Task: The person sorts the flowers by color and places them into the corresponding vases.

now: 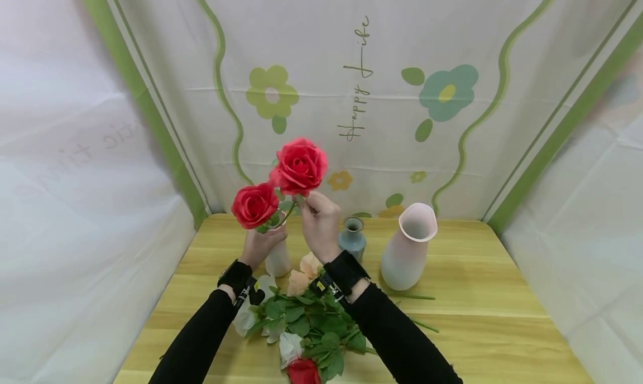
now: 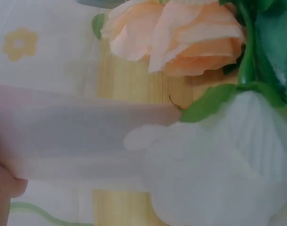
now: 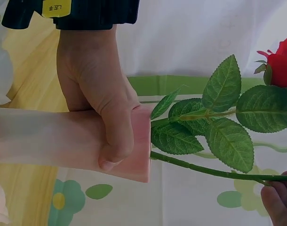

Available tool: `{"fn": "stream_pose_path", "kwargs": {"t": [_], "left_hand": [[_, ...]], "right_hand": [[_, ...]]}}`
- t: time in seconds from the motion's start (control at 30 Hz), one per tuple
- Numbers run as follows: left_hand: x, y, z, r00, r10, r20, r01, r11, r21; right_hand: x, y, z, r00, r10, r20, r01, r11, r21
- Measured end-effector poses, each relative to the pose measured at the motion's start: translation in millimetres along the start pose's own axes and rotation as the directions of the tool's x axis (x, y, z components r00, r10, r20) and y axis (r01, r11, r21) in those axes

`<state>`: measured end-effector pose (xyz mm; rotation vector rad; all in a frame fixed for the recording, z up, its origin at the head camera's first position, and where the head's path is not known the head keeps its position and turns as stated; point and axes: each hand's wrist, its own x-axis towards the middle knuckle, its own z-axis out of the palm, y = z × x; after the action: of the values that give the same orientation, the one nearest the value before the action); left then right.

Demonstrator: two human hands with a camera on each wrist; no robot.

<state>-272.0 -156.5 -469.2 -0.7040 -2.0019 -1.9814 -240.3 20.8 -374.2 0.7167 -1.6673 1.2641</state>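
Note:
My left hand [image 1: 262, 245] grips a slim white vase [image 1: 278, 260] with a pink top. In the right wrist view its thumb lies across the vase just below the mouth. One red rose [image 1: 254, 205] stands in the vase, its leaves [image 3: 228, 143] spreading at the mouth. Beside it rises a second red rose [image 1: 301, 163], whose stem [image 3: 204, 170] my right hand [image 1: 321, 225] pinches below the bloom. The lower end of that stem passes into the vase mouth. From the left wrist, the vase body [image 2: 77, 141] shows behind a white rose [image 2: 219, 165].
Peach roses [image 1: 298, 282], white roses [image 1: 290, 348], another red rose [image 1: 303, 371] and leafy stems [image 1: 321, 322] lie in front on the wooden table [image 1: 482, 339]. Right of the hands stand a small blue-grey vase [image 1: 353, 241] and a larger pink-white vase [image 1: 406, 258]. Cut stems [image 1: 412, 296] lie nearby.

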Motion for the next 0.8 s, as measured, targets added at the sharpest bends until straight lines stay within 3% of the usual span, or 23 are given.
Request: {"fn": "stream_pose_path", "kwargs": {"t": [0.3, 0.6, 0.8], "left_hand": [[0.4, 2.5, -0.7, 0.999, -0.037, -0.010, 0.037, 0.999, -0.026], [0.4, 5.3, -1.7, 0.998, -0.054, -0.033, 0.058, 0.992, 0.115], [-0.3, 11.5, 0.7, 0.988, -0.146, -0.058, 0.155, 0.969, 0.195]], "right_hand": [[3, -3, 3, 1.000, -0.025, 0.010, 0.025, 1.000, 0.000], [-2, 0, 7, 0.994, 0.019, 0.104, -0.018, 1.000, -0.008], [-12, 8, 13, 0.983, 0.061, 0.174, -0.056, 0.998, -0.037]]}}
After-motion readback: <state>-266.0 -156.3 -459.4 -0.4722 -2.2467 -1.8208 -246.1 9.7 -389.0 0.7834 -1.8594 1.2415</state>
